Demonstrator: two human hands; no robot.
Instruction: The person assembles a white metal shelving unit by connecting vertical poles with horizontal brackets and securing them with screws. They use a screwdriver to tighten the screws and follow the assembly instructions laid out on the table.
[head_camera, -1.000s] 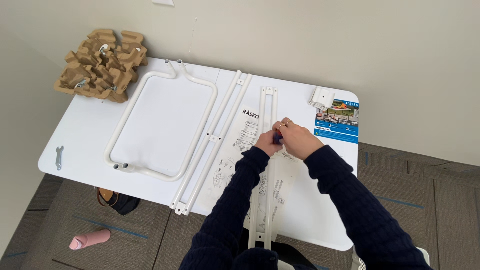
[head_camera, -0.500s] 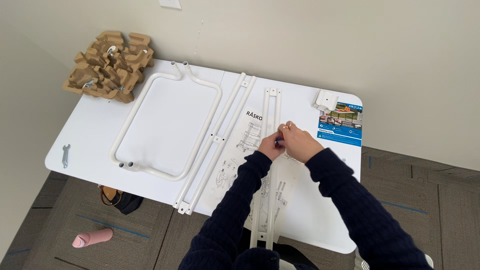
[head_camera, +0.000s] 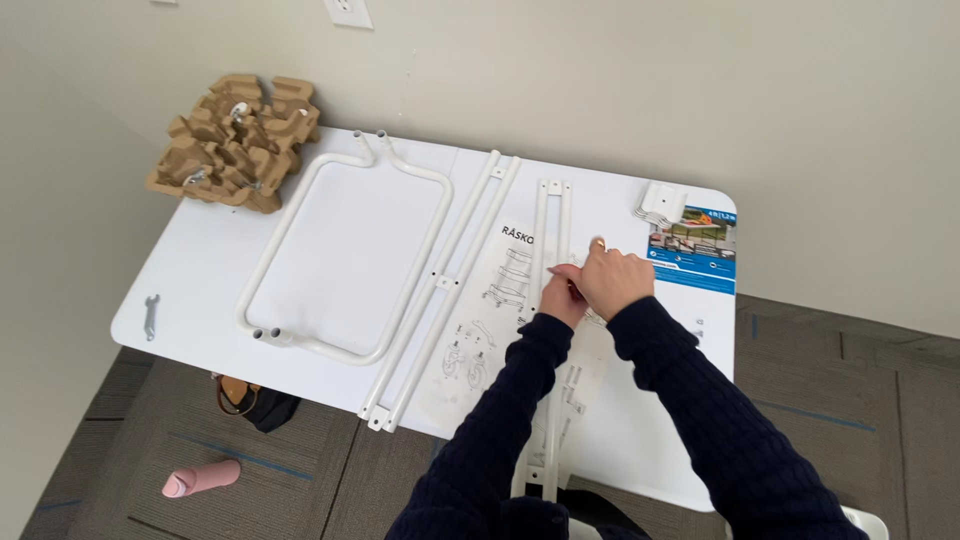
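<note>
The pair of white metal rails (head_camera: 551, 240) lies lengthwise down the middle of the white counter (head_camera: 200, 290), on top of an unfolded instruction sheet (head_camera: 490, 320). Both hands meet over these rails: the left hand (head_camera: 562, 300) is pinched shut against the right hand (head_camera: 617, 280), which curls over it; whatever small part they grip is hidden between the fingers. To the left lie two longer white bars (head_camera: 445, 285) and a bent white tube frame (head_camera: 345, 255). A brown moulded cardboard insert (head_camera: 235, 140) sits at the far left corner, a small wrench (head_camera: 151, 316) near the left edge, and a blue printed leaflet (head_camera: 692, 250) beside the right hand.
</note>
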